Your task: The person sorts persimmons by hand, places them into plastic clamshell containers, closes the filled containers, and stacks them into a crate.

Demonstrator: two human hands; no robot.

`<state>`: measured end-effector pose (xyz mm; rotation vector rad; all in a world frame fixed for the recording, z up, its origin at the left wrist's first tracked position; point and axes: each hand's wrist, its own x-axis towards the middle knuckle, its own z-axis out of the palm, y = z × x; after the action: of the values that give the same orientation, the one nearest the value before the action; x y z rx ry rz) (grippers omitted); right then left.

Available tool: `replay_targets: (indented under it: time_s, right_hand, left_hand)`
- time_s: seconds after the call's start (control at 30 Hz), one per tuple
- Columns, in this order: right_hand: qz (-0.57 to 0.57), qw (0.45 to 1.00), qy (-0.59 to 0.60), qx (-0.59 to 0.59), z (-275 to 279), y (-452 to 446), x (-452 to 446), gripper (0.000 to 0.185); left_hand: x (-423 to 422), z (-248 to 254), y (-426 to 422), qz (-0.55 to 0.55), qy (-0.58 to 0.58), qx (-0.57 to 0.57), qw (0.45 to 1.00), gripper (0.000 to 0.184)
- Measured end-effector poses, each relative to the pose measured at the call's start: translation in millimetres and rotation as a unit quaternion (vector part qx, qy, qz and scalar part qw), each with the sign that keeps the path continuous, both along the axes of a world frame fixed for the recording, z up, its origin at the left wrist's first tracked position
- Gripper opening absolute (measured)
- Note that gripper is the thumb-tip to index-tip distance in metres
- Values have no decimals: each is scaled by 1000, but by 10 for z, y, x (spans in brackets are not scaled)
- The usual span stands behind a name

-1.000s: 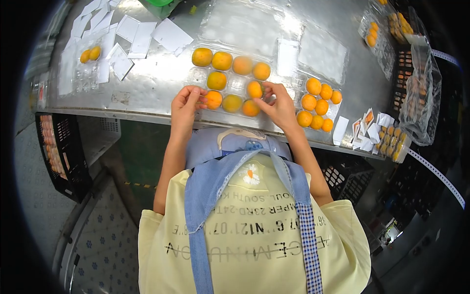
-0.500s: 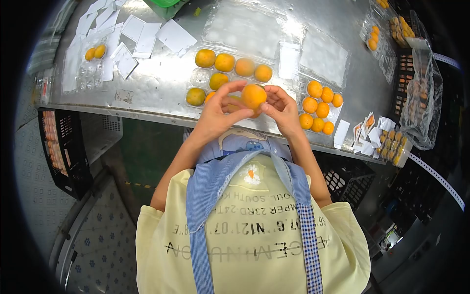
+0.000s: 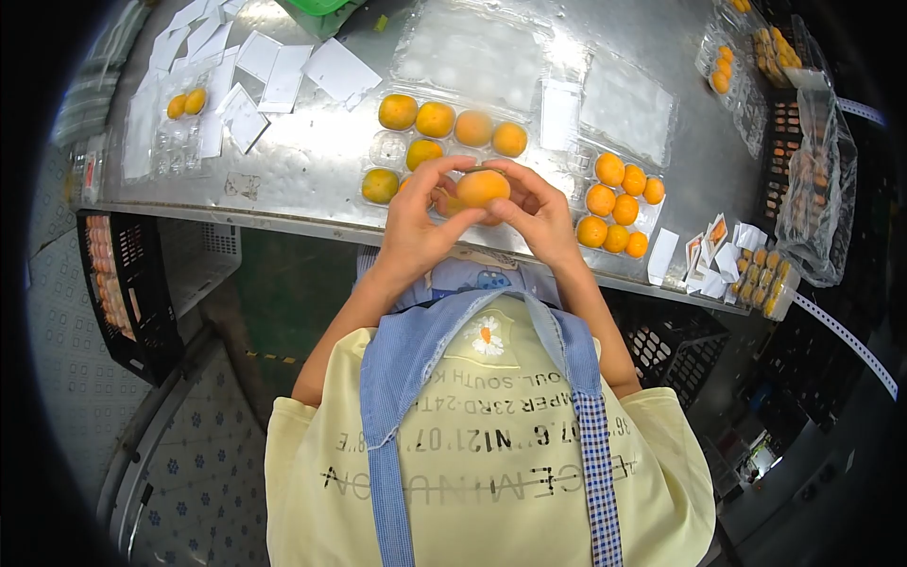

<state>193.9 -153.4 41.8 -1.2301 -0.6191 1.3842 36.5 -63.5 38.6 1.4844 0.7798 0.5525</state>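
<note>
One orange fruit [image 3: 483, 189] is held up between both hands, over the near part of a clear plastic tray [image 3: 388, 148]. My right hand [image 3: 534, 209] has its fingers and thumb curved round the fruit's right side. My left hand [image 3: 422, 210] is curled at its left side, fingertips at the top and thumb low against it. Several yellow-orange fruits [image 3: 436, 120] sit in the tray's cups behind the hands, and a greenish one [image 3: 381, 186] lies in the near left cup. The hands hide the tray's near middle.
A second tray of fruits [image 3: 625, 209] lies to the right, with white cards [image 3: 663, 256] beside it. Loose white papers [image 3: 282, 77] and a tray with two fruits [image 3: 195, 101] are at the left. Black crates [image 3: 128, 293] stand below the metal table's edge [image 3: 312, 228].
Both hands have come together at the middle and lifted a fruit off the tray. Since half a second ago, the fruit has shifted slightly left and turned. A greenish fruit now shows at the near left cup.
</note>
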Motion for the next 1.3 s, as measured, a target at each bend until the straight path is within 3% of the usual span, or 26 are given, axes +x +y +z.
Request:
replay_targets:
  time_s: [0.2, 0.3, 0.4, 0.5, 0.6, 0.7, 0.8, 0.9, 1.1, 1.2, 1.3]
  right_hand:
    - [-18, 998, 61, 18, -129, -64, -37, 49]
    - [-9, 998, 48, 26, -81, -43, -41, 42]
    - [-15, 997, -47, 56, -33, 33, -120, 32]
    - [29, 959, -279, -41, 94, 89, -149, 24]
    - [9, 965, -253, -68, 5, 90, -144, 30]
    - [-20, 989, -131, -71, -83, 69, -100, 36]
    - [-29, 992, -105, -70, -68, 72, -104, 39]
    - [-18, 987, -144, -75, -28, 75, -90, 38]
    - [5, 974, -207, -95, 29, 74, -61, 35]
    - [-28, 941, -335, -36, -64, 55, -38, 30]
    - [35, 918, -394, 11, 105, 57, 12, 40]
  left_hand:
    - [33, 13, 20, 2, -26, 41, 999, 43]
    - [26, -1, 17, 5, -30, 45, 999, 43]
    - [28, -57, -2, -14, 0, 173, 985, 43]
    - [53, -15, -35, -2, 10, 169, 986, 44]
    - [37, -17, -56, -12, 13, 117, 993, 46]
    - [15, -59, -52, -35, 10, 39, 999, 44]
    - [0, -187, -37, -32, -72, -118, 990, 43]
    - [7, -178, -14, -6, -100, -275, 956, 43]
    - [-38, -236, 13, -6, -99, -371, 923, 39]
    - [-20, -180, 18, 30, -104, -420, 901, 38]
    - [-22, -231, 22, 17, -91, -366, 926, 38]
